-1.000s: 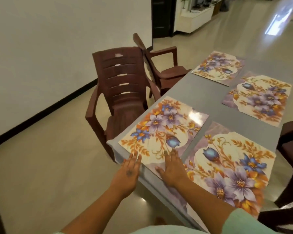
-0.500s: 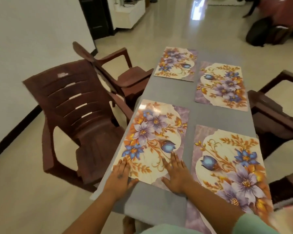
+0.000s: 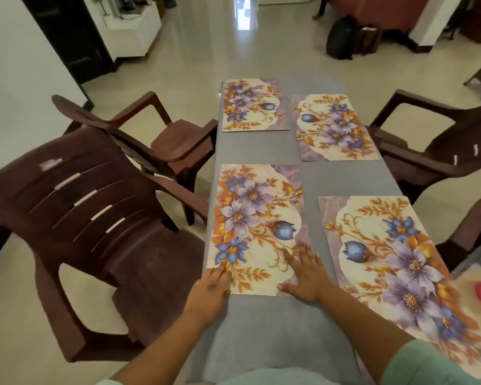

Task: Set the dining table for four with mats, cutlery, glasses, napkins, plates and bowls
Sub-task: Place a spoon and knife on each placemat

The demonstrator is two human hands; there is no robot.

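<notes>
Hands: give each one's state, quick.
Left hand: open, flat on the near-left floral rectangular placemat.
Right hand: open, flat on the same placemat.

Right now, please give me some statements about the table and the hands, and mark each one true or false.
1. Four mats lie on the table. True.
2. Both hands rest flat on the near left mat. True: left hand, right hand.
3. Plates stand on the far mats. False: the far left mat and far right mat are bare.
4. The right hand holds a glass. False: it holds nothing.
5. The chairs are white. False: the near left chair is dark brown.
</notes>
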